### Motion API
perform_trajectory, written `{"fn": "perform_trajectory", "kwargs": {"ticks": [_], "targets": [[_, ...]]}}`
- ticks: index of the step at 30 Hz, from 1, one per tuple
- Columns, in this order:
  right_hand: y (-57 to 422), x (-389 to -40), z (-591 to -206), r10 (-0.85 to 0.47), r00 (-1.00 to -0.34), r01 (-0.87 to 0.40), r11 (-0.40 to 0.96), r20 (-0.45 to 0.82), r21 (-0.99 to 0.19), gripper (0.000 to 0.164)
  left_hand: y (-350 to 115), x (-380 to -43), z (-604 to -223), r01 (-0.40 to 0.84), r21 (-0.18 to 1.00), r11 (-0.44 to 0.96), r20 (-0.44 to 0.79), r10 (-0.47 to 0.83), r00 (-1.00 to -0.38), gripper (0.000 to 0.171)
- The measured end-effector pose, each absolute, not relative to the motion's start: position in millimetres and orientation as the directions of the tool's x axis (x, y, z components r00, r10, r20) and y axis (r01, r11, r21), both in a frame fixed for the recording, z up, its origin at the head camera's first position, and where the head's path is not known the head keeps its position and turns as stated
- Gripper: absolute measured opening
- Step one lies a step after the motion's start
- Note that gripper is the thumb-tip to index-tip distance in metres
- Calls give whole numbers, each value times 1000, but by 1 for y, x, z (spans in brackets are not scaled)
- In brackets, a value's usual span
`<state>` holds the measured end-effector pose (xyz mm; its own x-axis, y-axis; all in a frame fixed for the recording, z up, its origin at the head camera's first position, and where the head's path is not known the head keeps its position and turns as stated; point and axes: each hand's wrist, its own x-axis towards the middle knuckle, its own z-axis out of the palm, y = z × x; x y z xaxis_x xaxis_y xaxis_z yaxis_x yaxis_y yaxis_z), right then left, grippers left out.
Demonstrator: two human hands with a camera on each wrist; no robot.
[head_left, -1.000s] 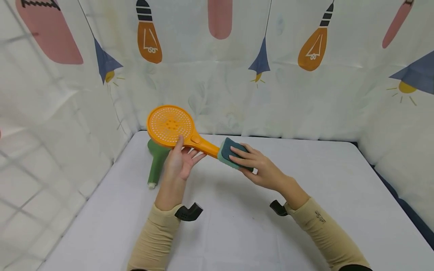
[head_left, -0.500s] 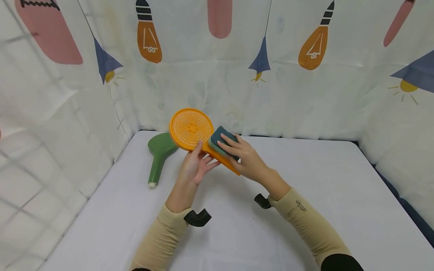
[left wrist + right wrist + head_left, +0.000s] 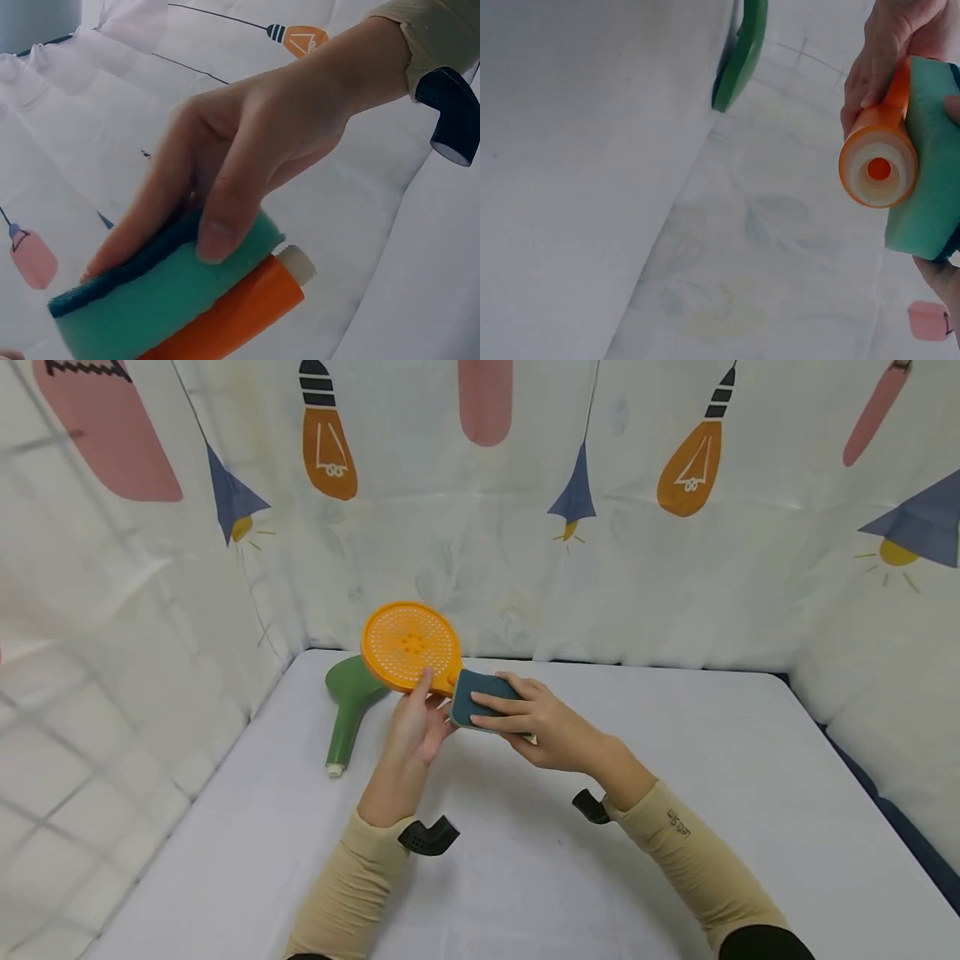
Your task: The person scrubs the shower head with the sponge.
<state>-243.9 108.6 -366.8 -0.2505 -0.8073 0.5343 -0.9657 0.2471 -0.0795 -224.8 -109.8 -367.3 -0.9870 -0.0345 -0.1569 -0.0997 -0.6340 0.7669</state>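
Note:
My left hand [image 3: 418, 722] holds an orange shower head [image 3: 411, 646] up over the table, thumb on the front near the neck. Its round, perforated face is toward me. In my right hand [image 3: 551, 727] is a sponge [image 3: 487, 697], teal foam with a dark scouring layer, pinched between thumb and fingers. The foam side lies against the shower head's handle [image 3: 247, 315], hiding most of it in the head view. A pale threaded end [image 3: 298, 264] sticks out past the sponge in the left wrist view. From the right wrist, the handle's hollow end [image 3: 878, 168] shows beside the foam.
A green shower head [image 3: 348, 706] lies on the white-covered table [image 3: 675, 827] at the left, partly behind the orange one. Printed white curtains [image 3: 480, 552] stand along the back and sides. Dark cameras [image 3: 429, 837] sit on both wrists.
The sponge goes from the handle's lower end up beside the round head, then back down the handle a little. The shower head shifts right, then slightly left. The green one stays put.

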Motion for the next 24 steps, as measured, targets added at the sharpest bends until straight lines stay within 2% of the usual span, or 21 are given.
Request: {"fn": "perform_trajectory", "kwargs": {"ticks": [5,12,18,24], "targets": [[120,-246,-372,-800,-272,-962,231,535,-145,46,-122,-224,-362,-71,748,-660,-142,-54,-988,54],[133,-253,-378,-723,-333,-934,163,606,-319,48,-133,-221,-354,-29,681,-731,-151,-101,-983,57],[123,-256,-376,-665,-338,-938,181,666,-296,46,-127,-219,-357,-8,705,-710,-115,-103,-988,55],[102,-256,-374,-620,-389,-921,236,682,-310,45,-111,-216,-365,-27,769,-638,-54,-22,-998,52]]}}
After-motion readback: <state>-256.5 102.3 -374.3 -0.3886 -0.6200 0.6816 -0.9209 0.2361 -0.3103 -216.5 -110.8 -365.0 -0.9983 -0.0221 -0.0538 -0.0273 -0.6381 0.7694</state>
